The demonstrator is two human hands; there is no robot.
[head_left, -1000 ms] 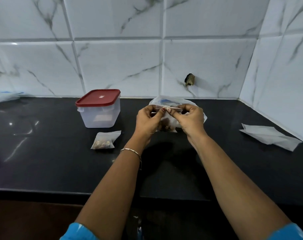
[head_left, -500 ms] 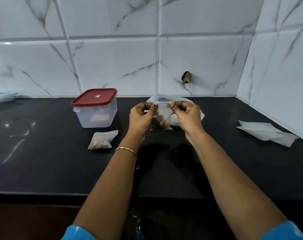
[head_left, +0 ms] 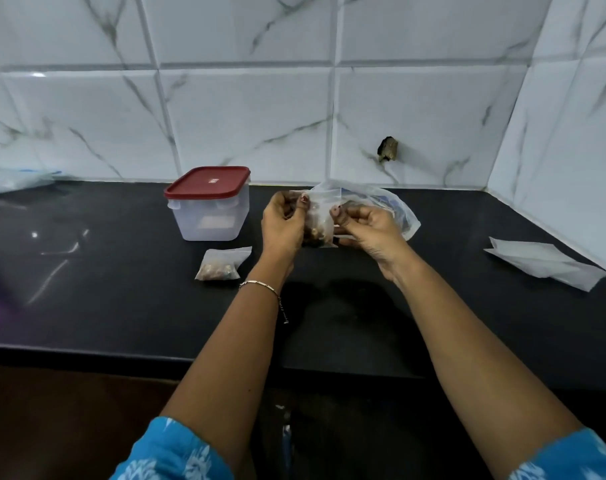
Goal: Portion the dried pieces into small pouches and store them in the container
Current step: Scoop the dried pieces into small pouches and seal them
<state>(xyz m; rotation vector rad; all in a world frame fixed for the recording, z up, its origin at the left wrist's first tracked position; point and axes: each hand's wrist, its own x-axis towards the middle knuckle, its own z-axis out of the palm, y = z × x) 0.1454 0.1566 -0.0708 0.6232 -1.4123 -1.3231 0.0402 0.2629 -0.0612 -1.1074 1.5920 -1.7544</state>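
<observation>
Left of the container [head_left: 209, 216] the black counter [head_left: 97, 278] lies bare for passing. Just in front of the container lies a filled pouch [head_left: 221, 266]. To its right, the left hand [head_left: 282, 225] and right hand [head_left: 372, 230] pinch a second pouch [head_left: 320, 220] before a big plastic bag [head_left: 396, 209].

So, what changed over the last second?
The left hand and right hand slid apart along the small pouch: fingertips met on its top strip before, now each grip holds one side, pouch hanging between them. Neither let go. The lidded container, the filled pouch on the counter and the big bag behind stayed put.
</observation>
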